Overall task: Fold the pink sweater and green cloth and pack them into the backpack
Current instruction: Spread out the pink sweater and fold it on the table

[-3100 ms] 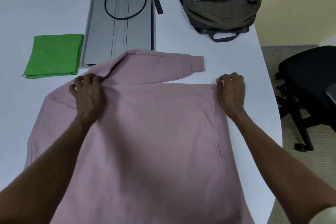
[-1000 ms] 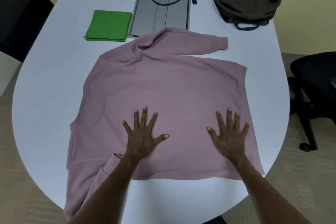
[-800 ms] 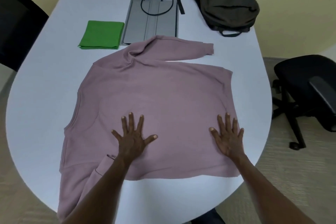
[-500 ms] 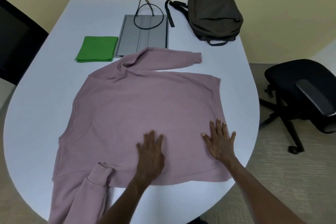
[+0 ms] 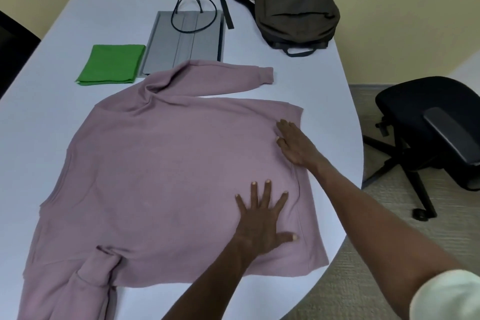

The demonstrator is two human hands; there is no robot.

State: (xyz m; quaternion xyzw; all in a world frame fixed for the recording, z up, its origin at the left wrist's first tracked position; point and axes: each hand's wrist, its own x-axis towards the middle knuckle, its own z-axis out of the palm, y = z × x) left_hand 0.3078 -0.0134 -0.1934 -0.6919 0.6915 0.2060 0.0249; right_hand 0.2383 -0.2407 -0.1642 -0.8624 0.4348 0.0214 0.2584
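Note:
The pink sweater lies spread flat across the white table. One sleeve is folded along its far edge; the other sleeve hangs off the near left edge. My left hand presses flat on the sweater's near right part, fingers spread. My right hand lies flat on the sweater's right edge, fingers straight. The green cloth sits folded at the far left. The dark olive backpack lies at the far right, its opening not visible.
A grey flat case with a black cable looped on it lies between the green cloth and the backpack. A black office chair stands right of the table. Another dark chair shows at the left edge.
Both hands slid to the right over the sweater. My right hand moved farther up along the right edge, my left hand came over to the near right part.

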